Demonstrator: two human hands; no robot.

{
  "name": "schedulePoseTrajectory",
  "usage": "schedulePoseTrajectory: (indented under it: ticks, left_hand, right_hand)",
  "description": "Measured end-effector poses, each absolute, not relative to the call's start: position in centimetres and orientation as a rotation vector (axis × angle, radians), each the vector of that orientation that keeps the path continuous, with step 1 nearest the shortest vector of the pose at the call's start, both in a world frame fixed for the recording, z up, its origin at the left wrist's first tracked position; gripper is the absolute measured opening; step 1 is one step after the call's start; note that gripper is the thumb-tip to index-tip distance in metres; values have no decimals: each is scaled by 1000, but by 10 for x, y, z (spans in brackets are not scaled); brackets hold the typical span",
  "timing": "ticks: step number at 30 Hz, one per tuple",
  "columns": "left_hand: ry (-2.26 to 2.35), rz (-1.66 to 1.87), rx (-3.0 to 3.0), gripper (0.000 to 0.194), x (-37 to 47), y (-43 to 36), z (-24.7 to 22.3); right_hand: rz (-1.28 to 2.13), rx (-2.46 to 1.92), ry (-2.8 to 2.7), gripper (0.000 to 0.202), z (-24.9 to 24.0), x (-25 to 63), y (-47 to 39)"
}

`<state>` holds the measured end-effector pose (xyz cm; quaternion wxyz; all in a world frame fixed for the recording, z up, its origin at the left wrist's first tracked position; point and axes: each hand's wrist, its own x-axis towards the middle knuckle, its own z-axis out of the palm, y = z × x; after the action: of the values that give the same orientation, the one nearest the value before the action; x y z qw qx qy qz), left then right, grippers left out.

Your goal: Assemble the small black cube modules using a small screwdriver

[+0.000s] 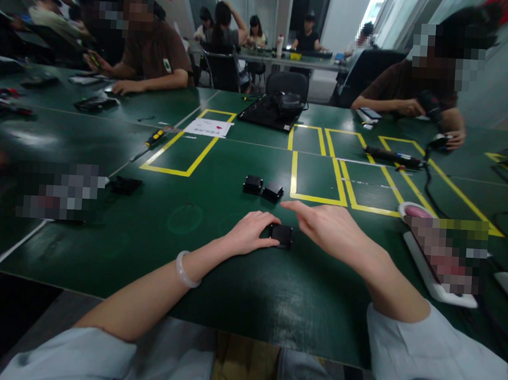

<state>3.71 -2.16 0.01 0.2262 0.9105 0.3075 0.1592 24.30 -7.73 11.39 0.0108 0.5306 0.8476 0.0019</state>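
A small black square part [281, 236] lies on the green table [231, 280] in front of me. My left hand [254, 231] grips its left edge between thumb and fingers. Just to its right and slightly above is my right hand [333, 229], its index finger stretched out to the left and the other fingers curled or hidden beneath; nothing shows in it. Beyond my hands, two more small black parts sit side by side, one at the left [253, 185] and one at the right [273, 192].
A white-rimmed tray [421, 269] lies at the right. Toward the left are a yellow-black screwdriver [155, 138] and a flat black piece [126, 185]. A black tool [391, 157] with a cable lies across yellow tape outlines. People sit across the table, and a blurred hand shows at the left edge.
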Motion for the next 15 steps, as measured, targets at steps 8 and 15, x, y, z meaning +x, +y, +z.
schedulePoseTrajectory:
  ticks: [8, 15]
  left_hand:
    - [865, 426, 2525, 38, 37, -22, 1]
    - [861, 429, 2515, 38, 37, -22, 0]
  right_hand:
    - [107, 1792, 2532, 39, 110, 243, -76]
    - [40, 1724, 2576, 34, 109, 246, -74]
